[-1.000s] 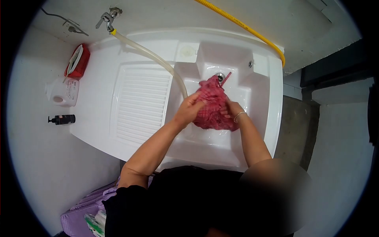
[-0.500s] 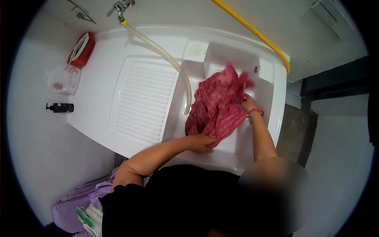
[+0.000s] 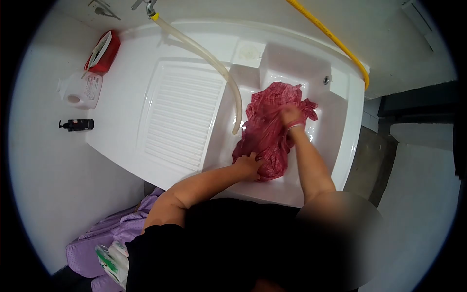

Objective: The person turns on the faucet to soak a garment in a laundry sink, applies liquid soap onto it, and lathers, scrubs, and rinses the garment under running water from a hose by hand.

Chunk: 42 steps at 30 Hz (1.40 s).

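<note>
A wet-looking red checked cloth (image 3: 266, 127), probably a garment, lies bunched in the basin of the white sink (image 3: 315, 163). My left hand (image 3: 249, 167) rests on its near edge, fingers spread over the fabric. Farther in, my right hand (image 3: 293, 117) is on the cloth's right side; motion smears its fingers, so their grip cannot be made out. A reddish band (image 3: 295, 125) circles the right wrist. Just left of the cloth hangs the end of a clear hose (image 3: 235, 108).
Left of the basin is a ribbed washboard (image 3: 182, 114). A red basket (image 3: 108, 56), a whitish jug (image 3: 85, 91) and a black pump bottle (image 3: 79, 125) stand along the left edge. A yellow hose (image 3: 335, 39) runs behind; purple quilted fabric (image 3: 92, 253) lies lower left.
The cloth, partly lifted before, now lies flatter and lower in the basin. My right hand has moved left onto it. My left hand has gone from gripping its edge to spread fingers.
</note>
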Each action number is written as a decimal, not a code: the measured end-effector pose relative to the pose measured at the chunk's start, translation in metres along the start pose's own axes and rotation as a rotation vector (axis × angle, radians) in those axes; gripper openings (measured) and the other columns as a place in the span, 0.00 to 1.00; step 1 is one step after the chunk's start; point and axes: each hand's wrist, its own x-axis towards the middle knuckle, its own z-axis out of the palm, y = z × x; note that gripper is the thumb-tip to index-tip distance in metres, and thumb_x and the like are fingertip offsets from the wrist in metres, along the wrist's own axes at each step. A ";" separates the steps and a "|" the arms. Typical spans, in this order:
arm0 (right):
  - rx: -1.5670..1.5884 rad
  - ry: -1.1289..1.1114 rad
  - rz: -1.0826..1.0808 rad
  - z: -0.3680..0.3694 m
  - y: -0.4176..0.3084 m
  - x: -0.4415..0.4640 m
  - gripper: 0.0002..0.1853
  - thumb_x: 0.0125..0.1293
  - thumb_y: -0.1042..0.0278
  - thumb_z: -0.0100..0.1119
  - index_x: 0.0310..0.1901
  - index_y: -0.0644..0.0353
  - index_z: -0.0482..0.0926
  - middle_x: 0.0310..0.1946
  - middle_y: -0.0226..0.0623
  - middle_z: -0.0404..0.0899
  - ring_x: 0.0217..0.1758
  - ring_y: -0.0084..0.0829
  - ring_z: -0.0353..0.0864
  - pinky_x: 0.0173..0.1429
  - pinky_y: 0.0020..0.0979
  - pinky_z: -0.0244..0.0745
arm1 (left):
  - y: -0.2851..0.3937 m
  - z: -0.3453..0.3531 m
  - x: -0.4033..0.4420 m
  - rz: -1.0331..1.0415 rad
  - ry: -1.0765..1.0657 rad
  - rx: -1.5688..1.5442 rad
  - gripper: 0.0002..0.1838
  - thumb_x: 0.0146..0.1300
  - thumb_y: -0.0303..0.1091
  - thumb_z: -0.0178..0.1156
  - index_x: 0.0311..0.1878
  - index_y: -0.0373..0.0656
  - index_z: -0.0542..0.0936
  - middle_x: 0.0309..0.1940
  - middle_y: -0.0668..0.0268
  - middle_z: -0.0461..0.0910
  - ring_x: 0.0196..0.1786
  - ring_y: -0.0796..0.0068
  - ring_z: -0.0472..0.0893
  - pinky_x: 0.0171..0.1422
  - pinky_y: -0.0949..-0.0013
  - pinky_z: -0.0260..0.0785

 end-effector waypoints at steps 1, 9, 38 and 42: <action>0.124 0.299 0.127 -0.003 0.008 0.012 0.09 0.55 0.65 0.54 0.35 0.57 0.80 0.32 0.46 0.79 0.36 0.40 0.78 0.44 0.35 0.73 | -0.002 0.001 -0.002 -0.011 -0.009 -0.057 0.33 0.51 0.52 0.56 0.62 0.59 0.62 0.58 0.52 0.59 0.54 0.48 0.70 0.58 0.54 0.62; 0.170 0.264 -0.087 -0.055 0.053 0.029 0.30 0.51 0.70 0.61 0.57 0.62 0.63 0.53 0.47 0.68 0.55 0.41 0.68 0.61 0.37 0.62 | -0.020 -0.008 0.029 0.061 -0.066 -0.041 0.36 0.55 0.52 0.52 0.65 0.53 0.55 0.56 0.52 0.63 0.57 0.54 0.68 0.57 0.55 0.63; 1.420 0.414 0.785 -0.054 0.037 -0.065 0.18 0.51 0.67 0.38 0.39 0.65 0.75 0.40 0.44 0.77 0.42 0.40 0.77 0.49 0.41 0.72 | -0.055 -0.044 0.023 0.259 0.413 -1.830 0.07 0.63 0.33 0.49 0.42 0.43 0.69 0.36 0.67 0.75 0.38 0.77 0.75 0.43 0.71 0.69; 1.541 0.467 0.652 -0.066 0.016 -0.065 0.19 0.51 0.71 0.37 0.42 0.64 0.73 0.44 0.45 0.76 0.47 0.43 0.75 0.54 0.46 0.69 | -0.065 -0.051 0.032 0.337 0.463 -1.832 0.05 0.62 0.29 0.49 0.41 0.43 0.70 0.34 0.67 0.75 0.34 0.79 0.75 0.38 0.76 0.69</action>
